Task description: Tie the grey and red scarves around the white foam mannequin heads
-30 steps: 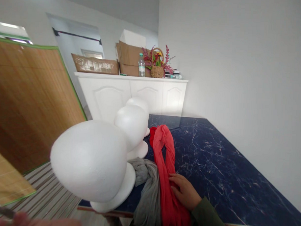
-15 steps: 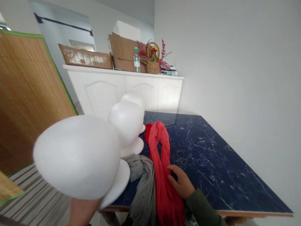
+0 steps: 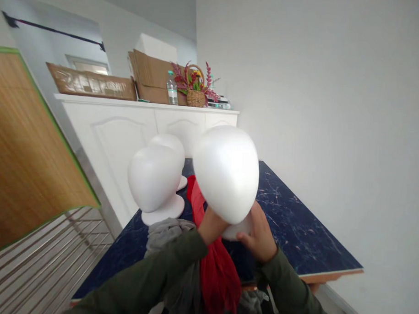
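Note:
A white foam mannequin head [image 3: 226, 171] with a round base is over the table, in front of me. My left hand [image 3: 212, 226] is closed under it at the neck, its fingers mostly hidden. My right hand [image 3: 262, 234] grips the right side of its neck and base, thumb toward me. Beneath my hands lies a red scarf [image 3: 221, 272], hanging over the near table edge. A grey scarf [image 3: 169, 231] lies to its left, partly behind my left sleeve. Two more white mannequin heads [image 3: 155, 180] stand upright at the left, one behind the other.
The dark blue marbled table [image 3: 296, 224] has a wall along its right. Beyond it, a white cabinet [image 3: 124, 135] carries cardboard boxes [image 3: 91, 82], a plastic bottle [image 3: 172, 88] and a flower basket [image 3: 196, 98]. A metal rack [image 3: 69, 243] stands at lower left.
The nearest mannequin head has moved right, from the table's left side to over the red scarf, with my left hand. My right hand has left the red scarf and taken hold of the head.

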Demonstrator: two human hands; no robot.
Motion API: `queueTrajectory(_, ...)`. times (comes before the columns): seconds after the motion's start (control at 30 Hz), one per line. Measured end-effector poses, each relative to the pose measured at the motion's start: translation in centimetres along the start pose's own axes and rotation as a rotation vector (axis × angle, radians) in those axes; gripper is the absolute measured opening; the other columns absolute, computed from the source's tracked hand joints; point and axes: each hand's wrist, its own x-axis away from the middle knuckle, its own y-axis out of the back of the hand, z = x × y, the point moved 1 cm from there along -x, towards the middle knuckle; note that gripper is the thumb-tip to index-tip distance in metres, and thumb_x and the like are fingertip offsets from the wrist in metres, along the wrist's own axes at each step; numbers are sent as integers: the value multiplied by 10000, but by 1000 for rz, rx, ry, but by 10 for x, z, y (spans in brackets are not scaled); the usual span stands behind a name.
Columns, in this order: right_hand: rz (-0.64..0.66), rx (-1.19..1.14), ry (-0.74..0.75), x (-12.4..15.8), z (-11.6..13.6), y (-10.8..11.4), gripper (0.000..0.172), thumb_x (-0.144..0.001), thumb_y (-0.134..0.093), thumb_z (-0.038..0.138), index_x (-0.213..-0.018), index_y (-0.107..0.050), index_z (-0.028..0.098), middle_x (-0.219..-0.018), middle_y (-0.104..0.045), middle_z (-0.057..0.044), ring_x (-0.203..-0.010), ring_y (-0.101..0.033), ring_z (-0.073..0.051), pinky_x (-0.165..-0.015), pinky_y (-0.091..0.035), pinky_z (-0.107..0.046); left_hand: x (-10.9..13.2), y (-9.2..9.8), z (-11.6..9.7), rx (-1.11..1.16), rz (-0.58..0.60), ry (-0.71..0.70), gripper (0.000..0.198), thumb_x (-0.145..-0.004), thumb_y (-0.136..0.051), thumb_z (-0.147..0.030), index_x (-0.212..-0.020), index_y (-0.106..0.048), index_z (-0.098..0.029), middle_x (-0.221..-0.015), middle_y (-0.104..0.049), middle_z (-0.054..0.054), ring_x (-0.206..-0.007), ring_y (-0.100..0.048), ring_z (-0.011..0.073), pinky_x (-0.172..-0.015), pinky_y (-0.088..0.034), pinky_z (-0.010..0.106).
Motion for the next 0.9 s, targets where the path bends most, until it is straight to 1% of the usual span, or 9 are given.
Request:
queueTrajectory(0.2,-80,70,-340,-5,-100,6,797,-621,-650,453,-1251,-328,86,-1186,-486,-186,-1104,-464,-294,-916,-378,-441,-60,-84,-5,567,109,6,1029,-473,-770,-297,-1295,-197,-64,-1258,-398,229,-1144,-419,289,-979,-333,399)
queueTrajectory(0.3,-93,70,-430,9,-132,-2,795,-603,-665,408,-1245,-319,92,-1184,-491,-183,-1089,-481,-286,-894,-400,-419,-69,-110,5,609,194,36,962,-456,-759,-217,-1262,-257,-63,-1249,-398,232,-1161,-384,317,-1003,-279,433)
queueTrajectory(0.37,-120,80,-434,16,-143,-8,779,-599,-664,401,-1235,-324,106,-1180,-498,-173,-1083,-488,-281,-890,-406,-415,-69,-108,5,609,267,4,867,-471,-742,-190,-1228,-334,-88,-1229,-434,202,-1147,-396,324,-994,-282,457)
queueTrajectory(0.43,-132,94,-415,20,-147,-11,749,-612,-650,404,-1227,-331,118,-1174,-502,-164,-1090,-483,-279,-906,-395,-419,-63,-87,2,529,353,-41,736,-508,-717,-195,-1178,-421,-123,-1194,-487,166,-1113,-431,320,-972,-311,461)
queueTrajectory(0.53,-83,118,-409,25,-150,-10,709,-637,-618,418,-1213,-349,105,-1157,-506,-166,-1097,-475,-285,-926,-377,-425,-37,-23,6,267,446,-36,448,-658,-599,-272,-1084,-528,-155,-1126,-556,120,-1056,-489,282,-940,-351,422)
queueTrajectory(0.6,-48,134,-421,29,-152,-7,736,-633,-609,440,-1217,-342,80,-1168,-490,-180,-1102,-466,-290,-931,-371,-421,-9,28,21,116,510,0,325,-756,-468,-292,-1040,-564,-166,-1049,-602,86,-984,-540,230,-900,-389,369)
queueTrajectory(0.7,-42,205,-489,41,-154,-4,778,-626,-597,491,-1220,-337,62,-1188,-458,-201,-1098,-453,-310,-928,-363,-449,41,89,58,-93,545,74,401,-734,-427,-202,-1122,-526,-172,-1112,-575,82,-1024,-524,211,-914,-375,337)
queueTrajectory(0.8,-121,321,-544,54,-139,-6,731,-634,-588,526,-1162,-402,56,-1115,-489,-213,-1066,-448,-344,-899,-362,-496,80,110,93,-277,535,140,625,-643,-485,-154,-1260,-392,-112,-1219,-495,138,-1114,-459,241,-959,-327,352)
queueTrajectory(0.9,-245,331,-482,59,-98,-14,576,-690,-562,494,-1079,-467,80,-998,-528,-187,-996,-469,-327,-857,-388,-489,93,107,109,-412,520,219,538,-681,-462,-165,-1211,-439,-77,-1097,-560,164,-1009,-515,257,-900,-364,376)
